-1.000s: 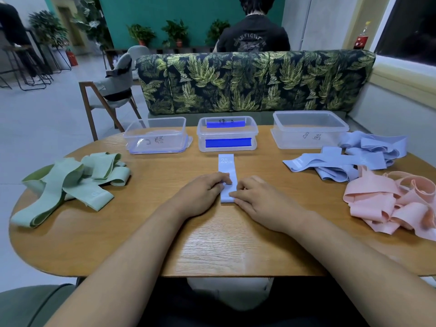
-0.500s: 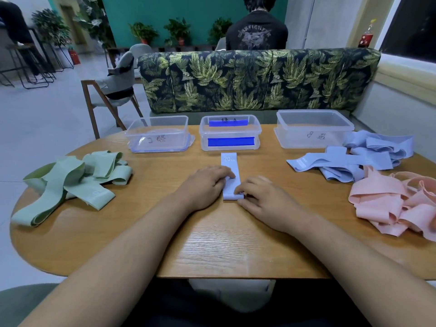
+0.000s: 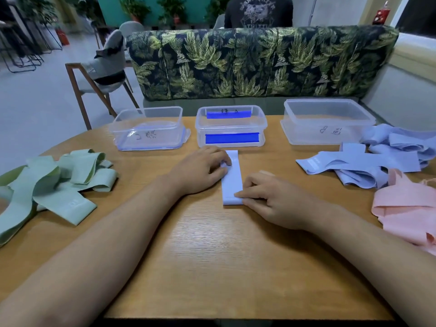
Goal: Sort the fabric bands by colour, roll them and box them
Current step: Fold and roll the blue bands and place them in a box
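A light blue band [image 3: 232, 182] lies flat and lengthwise on the table's middle [image 3: 212, 256]. My left hand [image 3: 200, 171] sits at its far left edge, fingers curled and pinching a bit of the fabric. My right hand [image 3: 273, 199] holds the band's near right corner under bent fingertips. Three clear boxes stand at the back: the left box [image 3: 147, 131], the middle box [image 3: 231, 128] with blue strips on it, and the right box [image 3: 328, 121]. Green bands [image 3: 54, 185] are heaped at the left, blue bands [image 3: 368, 164] and pink bands [image 3: 405, 206] at the right.
A leaf-patterned sofa back [image 3: 259, 62] rises right behind the table, with a person [image 3: 258, 10] sitting beyond it. A wooden chair [image 3: 103, 72] stands at the back left. A wall and sill run along the right.
My left hand has slid forward along the band from its near end toward the far end. My right hand stayed at the near end. The view has tilted down a little.
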A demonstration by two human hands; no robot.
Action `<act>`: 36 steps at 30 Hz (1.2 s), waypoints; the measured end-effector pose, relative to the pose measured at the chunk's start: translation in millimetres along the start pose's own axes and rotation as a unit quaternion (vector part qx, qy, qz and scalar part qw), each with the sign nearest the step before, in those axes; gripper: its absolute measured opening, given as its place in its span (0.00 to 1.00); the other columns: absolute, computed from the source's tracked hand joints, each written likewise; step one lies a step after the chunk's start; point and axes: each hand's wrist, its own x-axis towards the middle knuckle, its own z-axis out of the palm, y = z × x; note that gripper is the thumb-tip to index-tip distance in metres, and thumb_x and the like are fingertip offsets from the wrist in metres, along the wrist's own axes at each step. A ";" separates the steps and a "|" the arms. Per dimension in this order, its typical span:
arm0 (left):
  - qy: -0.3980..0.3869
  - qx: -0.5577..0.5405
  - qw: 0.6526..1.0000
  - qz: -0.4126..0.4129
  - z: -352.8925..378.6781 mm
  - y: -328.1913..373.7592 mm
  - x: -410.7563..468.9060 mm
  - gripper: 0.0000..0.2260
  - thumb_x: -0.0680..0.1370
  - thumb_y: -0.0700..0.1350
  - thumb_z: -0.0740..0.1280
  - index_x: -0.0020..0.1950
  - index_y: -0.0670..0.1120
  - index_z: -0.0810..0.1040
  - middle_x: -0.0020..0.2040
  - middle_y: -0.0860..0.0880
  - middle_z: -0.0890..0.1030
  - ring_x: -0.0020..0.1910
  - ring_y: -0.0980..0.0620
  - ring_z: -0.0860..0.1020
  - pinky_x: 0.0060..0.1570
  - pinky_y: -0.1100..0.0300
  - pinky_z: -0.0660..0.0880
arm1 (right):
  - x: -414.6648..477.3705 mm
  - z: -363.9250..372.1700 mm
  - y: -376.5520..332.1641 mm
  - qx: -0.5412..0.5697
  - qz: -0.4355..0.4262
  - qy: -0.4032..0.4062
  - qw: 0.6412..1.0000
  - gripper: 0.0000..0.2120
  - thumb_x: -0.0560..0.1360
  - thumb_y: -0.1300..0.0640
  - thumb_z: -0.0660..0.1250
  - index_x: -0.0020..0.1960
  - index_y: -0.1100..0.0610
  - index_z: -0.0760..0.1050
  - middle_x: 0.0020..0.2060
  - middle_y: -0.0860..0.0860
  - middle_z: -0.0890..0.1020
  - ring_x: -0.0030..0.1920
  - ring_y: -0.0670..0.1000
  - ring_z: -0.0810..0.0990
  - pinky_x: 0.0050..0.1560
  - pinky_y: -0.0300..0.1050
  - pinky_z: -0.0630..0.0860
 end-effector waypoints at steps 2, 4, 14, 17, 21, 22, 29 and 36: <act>-0.002 0.001 1.000 -0.002 1.2 -2.4 1.4 0.07 0.83 0.51 0.64 0.61 0.56 0.77 0.59 0.58 0.78 0.60 0.55 0.74 0.65 0.47 0.73 | 1.9 0.6 2.4 0.014 -0.003 0.008 1.000 0.13 0.84 0.51 0.66 0.65 0.48 0.84 0.48 0.40 0.75 0.51 0.40 0.72 0.54 0.33 0.68; 0.000 0.003 1.000 -0.007 2.9 -4.4 1.7 0.07 0.83 0.52 0.64 0.61 0.57 0.76 0.59 0.59 0.77 0.59 0.56 0.73 0.64 0.47 0.72 | 1.6 1.4 2.8 0.047 0.002 0.027 0.999 0.11 0.82 0.55 0.69 0.63 0.48 0.82 0.49 0.38 0.76 0.52 0.40 0.74 0.55 0.33 0.69; 0.007 -0.013 1.000 -0.009 6.8 -9.5 2.5 0.10 0.83 0.55 0.64 0.63 0.56 0.76 0.62 0.58 0.77 0.61 0.56 0.73 0.66 0.53 0.69 | -1.1 10.1 8.7 0.061 -0.003 0.076 0.995 0.05 0.84 0.56 0.67 0.56 0.50 0.81 0.55 0.41 0.79 0.58 0.45 0.77 0.61 0.42 0.73; 0.011 -0.016 1.000 -0.009 6.1 -8.5 2.4 0.10 0.83 0.54 0.64 0.63 0.56 0.76 0.63 0.58 0.77 0.61 0.58 0.72 0.66 0.55 0.69 | -0.8 10.7 11.1 0.044 0.016 0.068 0.997 0.08 0.80 0.53 0.72 0.59 0.48 0.81 0.57 0.39 0.78 0.61 0.44 0.75 0.63 0.37 0.70; 0.013 -0.020 1.000 -0.012 4.5 -6.7 1.0 0.09 0.84 0.52 0.67 0.63 0.55 0.77 0.63 0.59 0.77 0.58 0.63 0.68 0.64 0.59 0.67 | 3.0 12.8 14.1 0.033 0.047 0.059 0.997 0.11 0.80 0.48 0.72 0.61 0.47 0.81 0.56 0.37 0.77 0.59 0.39 0.72 0.61 0.28 0.65; 0.011 -0.020 1.000 -0.013 4.3 -6.8 0.9 0.09 0.84 0.52 0.66 0.64 0.55 0.77 0.63 0.59 0.77 0.58 0.63 0.68 0.64 0.58 0.68 | 4.9 13.0 15.2 0.032 0.049 0.058 0.997 0.11 0.81 0.48 0.71 0.62 0.47 0.82 0.55 0.37 0.77 0.58 0.39 0.72 0.60 0.28 0.65; 0.003 -0.051 0.998 -0.026 0.1 -3.3 0.2 0.10 0.87 0.55 0.62 0.65 0.55 0.77 0.65 0.59 0.77 0.67 0.59 0.71 0.71 0.52 0.67 | 25.8 -5.5 21.4 -0.030 0.024 -0.014 0.999 0.16 0.85 0.43 0.60 0.64 0.45 0.83 0.53 0.40 0.72 0.55 0.45 0.73 0.56 0.50 0.75; -0.071 -0.066 0.992 -0.076 -9.3 4.2 -11.5 0.32 0.77 0.71 0.67 0.77 0.59 0.69 0.79 0.63 0.67 0.82 0.63 0.53 0.80 0.57 0.55 | 27.0 -0.9 26.4 -0.007 0.031 0.005 0.999 0.15 0.85 0.44 0.60 0.67 0.41 0.81 0.55 0.39 0.72 0.55 0.42 0.71 0.59 0.43 0.71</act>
